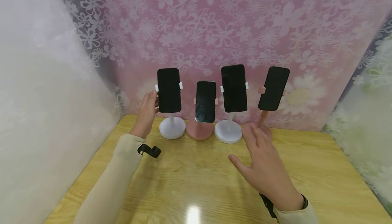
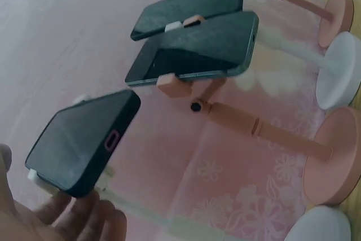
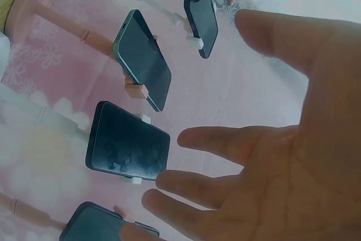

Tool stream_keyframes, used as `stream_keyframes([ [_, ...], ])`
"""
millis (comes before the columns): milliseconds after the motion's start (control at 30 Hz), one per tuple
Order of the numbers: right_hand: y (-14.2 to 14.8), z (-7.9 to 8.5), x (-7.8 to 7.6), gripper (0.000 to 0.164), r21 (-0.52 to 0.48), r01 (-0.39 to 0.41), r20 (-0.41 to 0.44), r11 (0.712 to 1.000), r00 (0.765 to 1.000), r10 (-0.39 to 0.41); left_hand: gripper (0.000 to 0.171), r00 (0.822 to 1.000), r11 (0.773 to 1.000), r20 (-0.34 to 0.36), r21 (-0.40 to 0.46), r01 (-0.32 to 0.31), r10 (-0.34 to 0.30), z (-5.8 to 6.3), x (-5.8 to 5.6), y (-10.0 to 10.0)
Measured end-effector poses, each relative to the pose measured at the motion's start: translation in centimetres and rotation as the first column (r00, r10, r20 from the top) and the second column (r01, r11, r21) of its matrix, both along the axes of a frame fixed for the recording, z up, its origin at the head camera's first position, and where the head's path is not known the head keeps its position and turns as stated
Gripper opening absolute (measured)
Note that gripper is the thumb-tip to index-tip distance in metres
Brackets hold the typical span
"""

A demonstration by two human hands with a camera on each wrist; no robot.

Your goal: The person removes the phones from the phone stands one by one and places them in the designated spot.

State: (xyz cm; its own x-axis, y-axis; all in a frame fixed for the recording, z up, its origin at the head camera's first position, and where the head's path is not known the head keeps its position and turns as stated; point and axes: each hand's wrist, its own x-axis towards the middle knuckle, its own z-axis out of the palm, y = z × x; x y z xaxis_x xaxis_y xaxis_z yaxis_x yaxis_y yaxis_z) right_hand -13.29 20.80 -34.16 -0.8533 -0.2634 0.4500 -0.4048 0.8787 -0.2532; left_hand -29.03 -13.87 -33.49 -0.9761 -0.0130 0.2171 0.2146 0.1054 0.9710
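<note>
My left hand [image 1: 148,106] is at the left edge of the leftmost black smartphone [image 1: 169,90], held upright in a white phone stand [image 1: 172,128]. In the left wrist view its relaxed fingers [image 2: 84,215] reach behind the lower edge of that phone, the thumb apart at the view's edge. My right hand [image 1: 264,164] is raised over the table with fingers spread, holding nothing. It overlaps the base of the rightmost pink stand [image 1: 264,118], which bears a tilted phone [image 1: 274,88]. Between them, a smaller phone [image 1: 205,101] is in a pink stand [image 1: 199,130], another phone [image 1: 234,88] in a white stand [image 1: 228,132].
The four-sided scene is a wooden table [image 1: 196,169] with a pink floral cloth [image 1: 214,30] hanging close behind the stands. A pale sheet [image 1: 46,81] hangs at the left and a floral one [image 1: 367,122] at the right. A black strap [image 1: 150,150] sticks out from the left cuff.
</note>
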Motion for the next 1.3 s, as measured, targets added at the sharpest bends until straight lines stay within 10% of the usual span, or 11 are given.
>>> stream_keyframes([
  [800, 0.1, -0.7, -0.7, 0.083, 0.034, 0.087, 0.132, 0.996, 0.987, -0.091, 0.061, 0.995, 0.981, -0.095, 0.187, 0.057, -0.04, -1.0, -3.2, 2.0],
  [1067, 0.3, -1.3, -0.6, 0.09, 0.041, 0.076, 0.176, 0.996, 0.981, -0.082, 0.048, 0.983, 0.975, -0.183, 0.223, 0.017, 0.024, -2.7, -0.9, 1.4],
  [1300, -0.1, -0.6, -0.6, 0.09, 0.014, 0.046, 0.137, 0.999, 0.989, -0.047, 0.045, 0.969, 0.971, -0.244, 0.236, 0.027, 0.032, -0.9, 2.2, 1.4],
])
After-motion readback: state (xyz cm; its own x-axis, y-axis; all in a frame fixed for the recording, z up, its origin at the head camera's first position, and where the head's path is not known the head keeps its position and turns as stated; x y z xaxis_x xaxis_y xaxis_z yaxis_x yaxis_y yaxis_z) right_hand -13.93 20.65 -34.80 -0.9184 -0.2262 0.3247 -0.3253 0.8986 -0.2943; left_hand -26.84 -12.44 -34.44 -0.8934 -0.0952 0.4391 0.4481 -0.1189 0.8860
